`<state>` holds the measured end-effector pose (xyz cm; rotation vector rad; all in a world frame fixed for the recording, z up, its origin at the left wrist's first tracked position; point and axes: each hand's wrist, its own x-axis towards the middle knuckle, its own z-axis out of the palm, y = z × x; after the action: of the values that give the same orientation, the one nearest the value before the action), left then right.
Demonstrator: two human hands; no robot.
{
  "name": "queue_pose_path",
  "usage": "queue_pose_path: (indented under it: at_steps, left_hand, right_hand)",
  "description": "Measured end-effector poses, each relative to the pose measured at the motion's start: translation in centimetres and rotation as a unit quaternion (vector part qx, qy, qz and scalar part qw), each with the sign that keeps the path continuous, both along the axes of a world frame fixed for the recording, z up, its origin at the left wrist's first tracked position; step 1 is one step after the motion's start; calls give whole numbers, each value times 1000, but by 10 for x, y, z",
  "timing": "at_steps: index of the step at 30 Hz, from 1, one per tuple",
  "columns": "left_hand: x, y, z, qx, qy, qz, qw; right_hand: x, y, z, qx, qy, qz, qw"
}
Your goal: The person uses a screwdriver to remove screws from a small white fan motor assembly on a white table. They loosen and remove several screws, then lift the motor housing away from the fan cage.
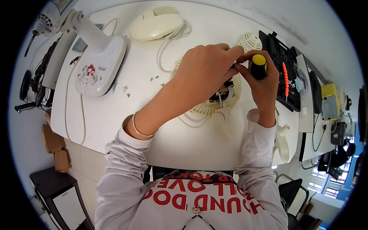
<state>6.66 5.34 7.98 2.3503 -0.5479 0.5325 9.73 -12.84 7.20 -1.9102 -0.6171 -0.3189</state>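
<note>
Left hand [205, 71] arched knuckles-up over cream fan grille [207, 107], fingertips pinched narrow at screwdriver shaft. Right hand [260, 82] wraps yellow-black screwdriver [259, 66], handle up, long axis near vertical, tip hidden, mid-table [115, 115] toward far edge.

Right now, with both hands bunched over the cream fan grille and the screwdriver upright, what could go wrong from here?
1. The yellow-and-black-handled screwdriver in the right hand could slip toward the left hand, whose fingertips sit right beside it.
2. The small loose screws scattered on the white table could be knocked away.
3. The cream plastic fan grille is not clamped, so it may shift.
</note>
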Motion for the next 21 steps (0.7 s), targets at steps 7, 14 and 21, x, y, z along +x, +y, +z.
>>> queue_pose_path:
  at_steps: [7, 14, 21]
  left_hand:
    - [1, 0, -1, 20, -21, -1, 1000]
    - [1, -1, -2, 11, -32, -10, 999]
    - [1, -1, 5, 0, 9, -14, 1000]
  right_hand:
    - [1, -5, 3, -10, 2, 11, 1000]
    - [3, -6, 0, 28, 23, 26, 999]
    - [7, -10, -4, 41, 31, 44, 998]
